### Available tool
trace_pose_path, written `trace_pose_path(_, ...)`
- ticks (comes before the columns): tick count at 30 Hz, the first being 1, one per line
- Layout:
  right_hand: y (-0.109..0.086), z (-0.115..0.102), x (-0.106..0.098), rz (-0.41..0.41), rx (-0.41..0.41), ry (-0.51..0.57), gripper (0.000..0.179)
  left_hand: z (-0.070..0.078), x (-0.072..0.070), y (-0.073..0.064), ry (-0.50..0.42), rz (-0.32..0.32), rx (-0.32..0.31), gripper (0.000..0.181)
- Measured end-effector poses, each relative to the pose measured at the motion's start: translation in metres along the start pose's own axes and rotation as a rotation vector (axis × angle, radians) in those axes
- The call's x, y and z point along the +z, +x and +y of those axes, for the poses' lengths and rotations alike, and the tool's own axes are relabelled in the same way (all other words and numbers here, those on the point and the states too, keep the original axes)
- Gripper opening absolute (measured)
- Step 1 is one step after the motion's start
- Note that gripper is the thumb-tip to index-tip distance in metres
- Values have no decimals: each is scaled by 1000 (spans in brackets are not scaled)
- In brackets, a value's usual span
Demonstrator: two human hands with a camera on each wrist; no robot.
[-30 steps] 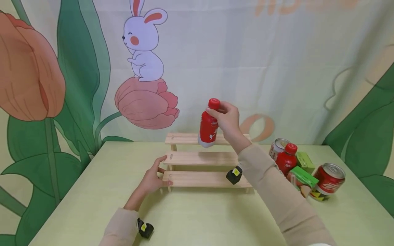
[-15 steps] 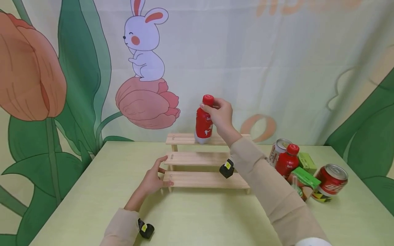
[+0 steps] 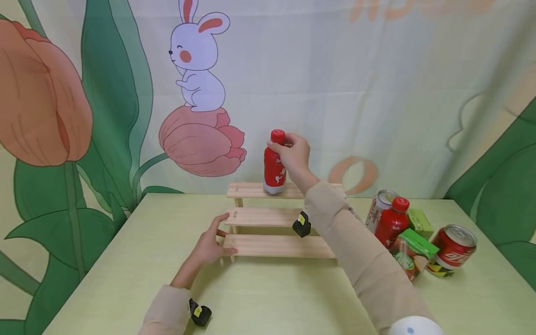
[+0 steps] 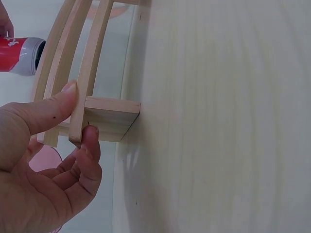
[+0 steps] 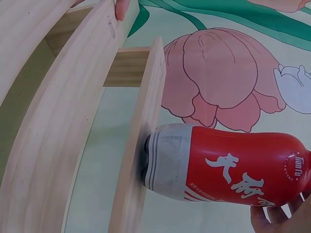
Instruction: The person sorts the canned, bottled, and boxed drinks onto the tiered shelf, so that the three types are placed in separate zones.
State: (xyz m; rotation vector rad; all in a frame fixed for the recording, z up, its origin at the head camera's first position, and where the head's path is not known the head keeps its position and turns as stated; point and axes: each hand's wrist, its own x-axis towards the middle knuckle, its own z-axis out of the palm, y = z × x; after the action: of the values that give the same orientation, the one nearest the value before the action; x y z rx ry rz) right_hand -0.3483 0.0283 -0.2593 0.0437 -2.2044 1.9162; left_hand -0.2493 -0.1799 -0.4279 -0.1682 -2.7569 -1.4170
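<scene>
A red plastic bottle [image 3: 274,170] with a red cap and pale base stands upright at the top board of a three-tier wooden shelf [image 3: 268,245]. My right hand [image 3: 297,156] grips it near the neck, thumb in front. The right wrist view has the bottle's base [image 5: 167,160] right at the top board's surface. At the shelf's left end, my left hand [image 3: 209,244] holds the lowest board. Seen from the left wrist, the thumb [image 4: 60,104] lies on top of that board and the fingers [image 4: 87,165] curl beneath it.
Right of the shelf stand a second red bottle [image 3: 392,223], a silver-topped can [image 3: 378,209], a red can [image 3: 453,250], a green-topped carton [image 3: 418,244] and a light green box [image 3: 420,222]. A printed curtain [image 3: 326,83] hangs behind the table [image 3: 268,298].
My right hand has carried the bottle leftward and back, from tilted before the top board to upright at it. The left hand keeps its hold on the shelf.
</scene>
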Motion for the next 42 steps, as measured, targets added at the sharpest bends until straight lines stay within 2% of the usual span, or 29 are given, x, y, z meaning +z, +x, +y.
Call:
trace_pose_path(6,1,3,1,1,2,-28,44,0,3,1,-5,0,5,91)
trace_pose_path(13,0,5,4,-33,-48,-101,48,0,2,2,-4,-3,4,92)
trace_pose_path(24,3,13,4,-20,-86,-107,45,2,2,0,6,-12,13,90)
trace_pose_path(42,-8,7,-5,-62,-103,-176,56,0,0,0,0,-11,-2,90)
